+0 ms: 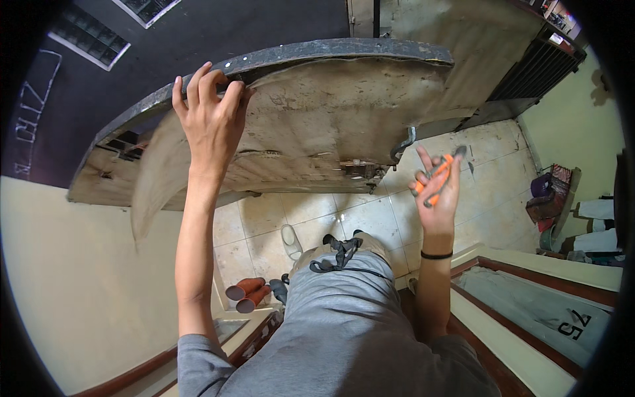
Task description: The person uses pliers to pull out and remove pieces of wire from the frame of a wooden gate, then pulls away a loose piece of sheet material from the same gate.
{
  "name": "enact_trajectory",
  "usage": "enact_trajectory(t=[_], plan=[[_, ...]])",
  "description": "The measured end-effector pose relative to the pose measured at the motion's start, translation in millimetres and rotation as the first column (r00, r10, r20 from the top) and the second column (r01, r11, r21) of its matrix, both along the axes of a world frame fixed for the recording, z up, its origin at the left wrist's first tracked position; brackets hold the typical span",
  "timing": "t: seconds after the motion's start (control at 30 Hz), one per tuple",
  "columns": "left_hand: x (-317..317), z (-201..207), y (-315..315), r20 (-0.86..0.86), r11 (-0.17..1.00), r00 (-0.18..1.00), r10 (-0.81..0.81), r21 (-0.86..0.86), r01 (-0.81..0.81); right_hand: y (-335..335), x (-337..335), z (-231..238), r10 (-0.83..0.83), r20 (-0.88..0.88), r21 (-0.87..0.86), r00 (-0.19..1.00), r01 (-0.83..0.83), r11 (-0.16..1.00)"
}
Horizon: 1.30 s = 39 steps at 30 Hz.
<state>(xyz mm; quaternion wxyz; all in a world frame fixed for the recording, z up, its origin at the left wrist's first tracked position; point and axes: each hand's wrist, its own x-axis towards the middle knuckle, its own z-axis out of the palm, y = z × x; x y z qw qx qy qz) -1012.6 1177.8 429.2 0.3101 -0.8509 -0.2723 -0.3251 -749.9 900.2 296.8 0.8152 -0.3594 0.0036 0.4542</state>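
Note:
A large worn panel, like a door with a brown sheet face, stands in front of me. Along its top runs a dark frame edge. My left hand is raised to that edge, its fingers bent over the frame and closed at the upper border of the sheet; the exact hold of the fingertips is partly hidden. Beside and below this hand, a loose flap of the sheet curls away from the panel. To the right, my right hand holds orange-and-grey pliers, apart from the panel.
A curved metal handle juts from the panel's right side. Pale floor tiles lie below. Reddish-brown boots and a light shoe are by my feet. A framed glass pane borders the lower right; stacked items sit at far right.

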Motion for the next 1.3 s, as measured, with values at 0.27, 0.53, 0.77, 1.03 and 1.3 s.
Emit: enact_trajectory(t=[0.27, 0.53, 0.77, 1.03, 1.3], plan=[[1.9, -14.5, 13.9, -0.003, 1.0, 1.0, -0.015, 0.02, 0.015, -72.5, -32.8, -50.4, -0.095, -0.001, -0.385, 0.996, 0.087, 0.919], [-6.0, -26.2, 36.0, 0.065, 0.988, 0.987, -0.147, 0.051, 0.143, -97.1, -90.7, -80.2, -0.133, -0.051, -0.409, 0.99, 0.101, 0.907], [-71.4, 3.6, 58.3, -0.024, 0.977, 0.987, -0.156, 0.142, 0.158, -82.9, -151.4, -113.4, -0.181, -0.011, -0.358, 0.983, 0.165, 0.919], [-133.7, 23.0, 102.8, -0.289, 0.95, 0.95, -0.118, -0.311, 0.024, -30.7, -212.9, -177.8, -0.035, -0.195, -0.384, 0.98, -0.044, 0.922], [-163.1, 40.6, 140.8, -0.311, 0.725, 0.945, -0.105, -0.674, -0.141, 43.8, -220.0, -227.3, 0.16, -0.262, -0.26, 0.952, -0.229, 0.938]])
